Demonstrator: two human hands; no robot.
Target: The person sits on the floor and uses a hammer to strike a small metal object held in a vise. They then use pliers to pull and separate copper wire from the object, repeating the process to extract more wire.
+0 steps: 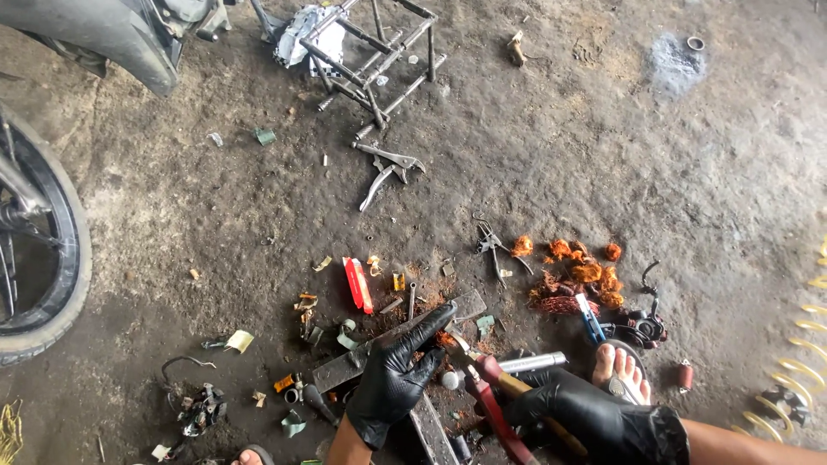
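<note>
My left hand (398,372), in a black glove, rests with fingers spread on a flat grey metal bar (340,368) lying on the dirt floor. My right hand (590,419), also black-gloved, grips red-handled pliers (487,392) together with a wooden handle. The pliers' jaws (454,344) point at a small orange-copper piece beside my left fingertips. A silver cylinder (534,362) lies just beyond the right hand.
Copper wire clumps (579,274) and small pliers (493,245) lie ahead. A red tool (357,284), locking pliers (385,168) and a metal frame stand (375,52) sit further out. A motorcycle wheel (39,250) stands left. My sandalled foot (622,370) is at right.
</note>
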